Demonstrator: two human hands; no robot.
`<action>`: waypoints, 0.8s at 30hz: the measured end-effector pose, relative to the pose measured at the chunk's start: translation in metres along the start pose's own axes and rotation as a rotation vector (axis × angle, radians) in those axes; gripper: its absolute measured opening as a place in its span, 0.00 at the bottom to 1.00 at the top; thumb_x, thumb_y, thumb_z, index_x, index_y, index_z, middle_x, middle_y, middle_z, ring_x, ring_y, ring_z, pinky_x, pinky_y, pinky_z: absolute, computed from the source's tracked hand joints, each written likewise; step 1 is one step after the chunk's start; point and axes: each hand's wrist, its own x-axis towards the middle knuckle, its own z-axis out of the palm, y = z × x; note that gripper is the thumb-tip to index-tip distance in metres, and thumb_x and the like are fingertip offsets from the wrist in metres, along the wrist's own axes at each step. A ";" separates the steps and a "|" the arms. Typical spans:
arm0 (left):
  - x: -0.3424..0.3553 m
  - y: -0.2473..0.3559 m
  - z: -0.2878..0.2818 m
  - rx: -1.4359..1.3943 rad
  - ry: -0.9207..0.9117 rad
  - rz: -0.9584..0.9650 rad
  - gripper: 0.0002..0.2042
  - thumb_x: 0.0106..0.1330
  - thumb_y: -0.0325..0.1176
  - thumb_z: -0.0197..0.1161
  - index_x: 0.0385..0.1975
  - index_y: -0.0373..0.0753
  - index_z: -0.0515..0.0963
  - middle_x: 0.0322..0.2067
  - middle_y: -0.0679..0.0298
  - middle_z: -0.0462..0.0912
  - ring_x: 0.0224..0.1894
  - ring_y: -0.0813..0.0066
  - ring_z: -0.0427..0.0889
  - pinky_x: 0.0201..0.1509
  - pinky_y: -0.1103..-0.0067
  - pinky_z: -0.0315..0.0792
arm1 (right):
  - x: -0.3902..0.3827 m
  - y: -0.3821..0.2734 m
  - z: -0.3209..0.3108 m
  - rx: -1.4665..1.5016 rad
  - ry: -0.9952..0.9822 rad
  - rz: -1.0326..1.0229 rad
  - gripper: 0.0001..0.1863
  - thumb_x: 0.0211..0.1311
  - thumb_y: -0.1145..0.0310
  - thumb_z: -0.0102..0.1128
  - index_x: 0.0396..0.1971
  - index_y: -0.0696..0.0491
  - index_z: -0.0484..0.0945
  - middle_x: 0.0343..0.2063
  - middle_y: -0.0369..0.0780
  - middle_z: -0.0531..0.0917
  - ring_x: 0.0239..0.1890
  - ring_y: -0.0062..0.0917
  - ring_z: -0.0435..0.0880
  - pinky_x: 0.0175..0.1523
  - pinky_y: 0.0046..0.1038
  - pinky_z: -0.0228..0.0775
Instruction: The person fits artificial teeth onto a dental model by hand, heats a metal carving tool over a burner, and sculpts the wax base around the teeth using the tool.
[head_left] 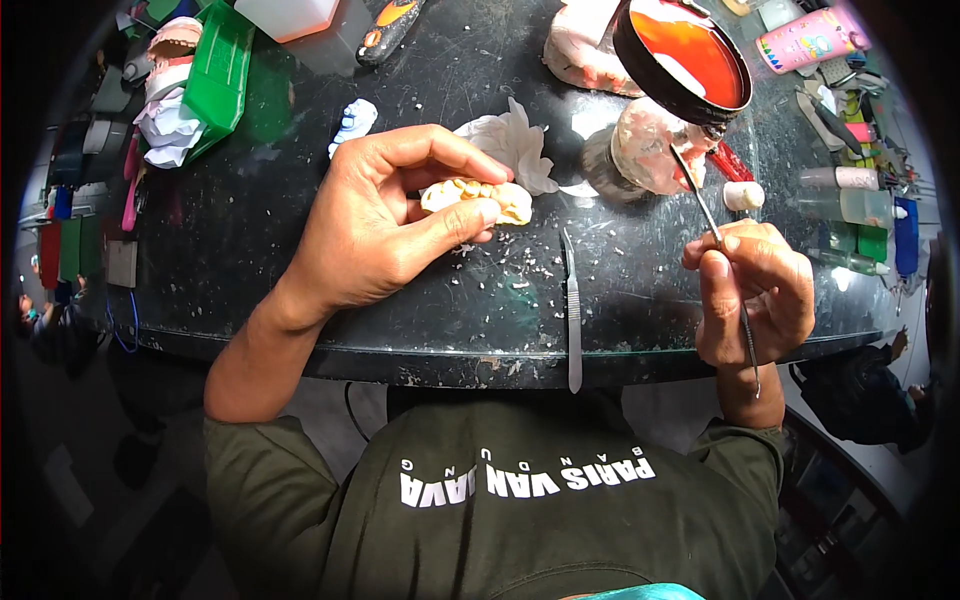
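My left hand pinches a cream-coloured dental cast with a row of teeth between thumb and fingers, above the dark tabletop. In my right hand is a thin metal wax carver, held like a pen. Its far tip appears beside a wax-smeared, rounded glass vessel; whether they touch I cannot tell. Just above that vessel sits a round dark pan with glossy red-orange contents. A scalpel handle lies between my hands, reaching over the front table edge.
White crumpled tissue and a small pale-blue piece lie beyond my left hand. A green tray with denture models stands far left. A small whitish cylinder is near my right hand. A pink can lies far right. Pale crumbs dot the tabletop.
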 end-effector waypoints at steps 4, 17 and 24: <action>-0.001 0.002 -0.001 -0.003 -0.004 -0.024 0.09 0.71 0.23 0.67 0.47 0.27 0.81 0.48 0.49 0.86 0.47 0.70 0.88 0.46 0.78 0.85 | 0.002 0.001 -0.004 -0.061 -0.029 -0.099 0.21 0.56 0.93 0.64 0.49 0.62 0.73 0.33 0.48 0.86 0.34 0.31 0.88 0.41 0.30 0.82; -0.003 0.007 0.002 0.005 0.044 0.036 0.09 0.68 0.19 0.67 0.46 0.27 0.80 0.47 0.51 0.87 0.48 0.71 0.88 0.53 0.76 0.83 | -0.002 0.007 -0.011 0.248 0.207 0.076 0.13 0.63 0.86 0.51 0.47 0.61 0.71 0.34 0.48 0.80 0.33 0.30 0.85 0.38 0.32 0.85; -0.002 0.003 0.002 0.038 0.098 0.120 0.11 0.64 0.14 0.68 0.45 0.28 0.80 0.48 0.51 0.85 0.50 0.72 0.87 0.56 0.79 0.81 | 0.000 0.005 -0.006 0.196 0.282 0.088 0.09 0.66 0.81 0.52 0.44 0.61 0.73 0.31 0.48 0.79 0.29 0.29 0.81 0.31 0.29 0.81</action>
